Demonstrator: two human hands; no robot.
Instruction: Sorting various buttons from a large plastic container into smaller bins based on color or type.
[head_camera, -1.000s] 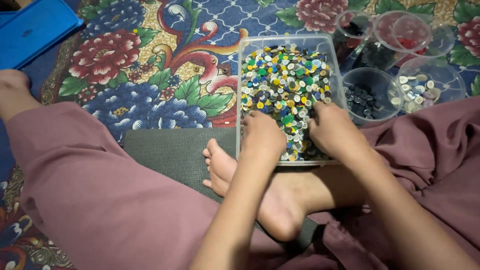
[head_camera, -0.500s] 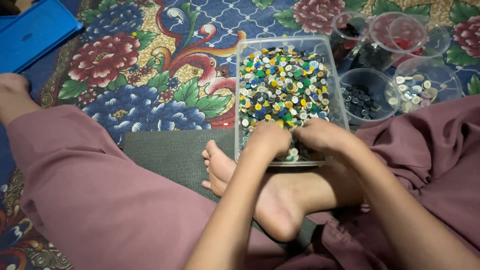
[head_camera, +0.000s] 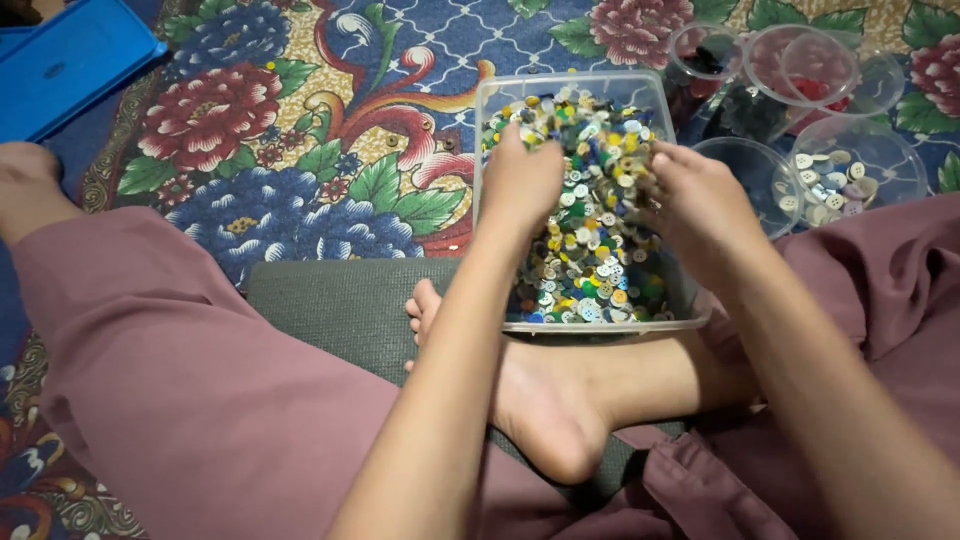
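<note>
Seated sorter viewed from the head camera. The fingers of the left hand (head_camera: 522, 180) were curled downward into a heap of mixed coloured buttons (head_camera: 590, 250); whether any button was pinched could not be told, the fingertips being hidden among them. The fingers of the right hand (head_camera: 700, 205) were bent and partly spread over the heap at about 3 o'clock from the left hand, and its hold could likewise not be told. The buttons were contained in a clear rectangular plastic tub (head_camera: 600, 325), which was set on the floor just beyond a bare foot (head_camera: 530, 400). At 2 o'clock from the tub, several clear round containers were grouped: one with pale buttons (head_camera: 835, 180), one with dark buttons (head_camera: 745, 170) just beside the tub, and others stacked behind (head_camera: 800, 65). A floral carpet (head_camera: 250, 150) was spread under everything, with a grey mat (head_camera: 330, 310) at 8 o'clock from the tub. A blue flat case (head_camera: 70, 60) was seen at 10 o'clock, well apart.
</note>
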